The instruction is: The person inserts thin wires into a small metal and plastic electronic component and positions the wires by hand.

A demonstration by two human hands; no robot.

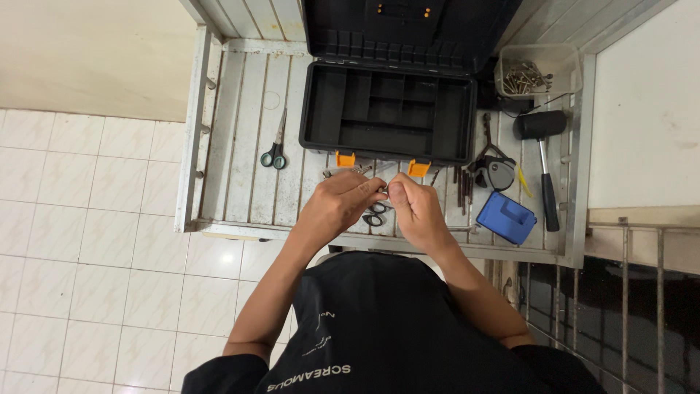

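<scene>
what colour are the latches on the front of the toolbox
Orange, both latches on the black toolbox; clearest in the head view.

An open toolbox (388, 109) sits at the far middle of the slatted table (240, 109), its lid standing up behind the tray, with a pair of scissors (275, 149) lying well to its left. To its right a clear tub of screws (538, 71) stands at the far corner, a mallet (543, 157) lies nearer along the right edge, pliers (487, 146) lie just beside the toolbox, and a small box (507, 217) sits nearest of these. Both hands, left hand (337, 206) and right hand (417, 208), meet over the near edge in front of the toolbox, above a second pair of scissors (375, 214).
</scene>
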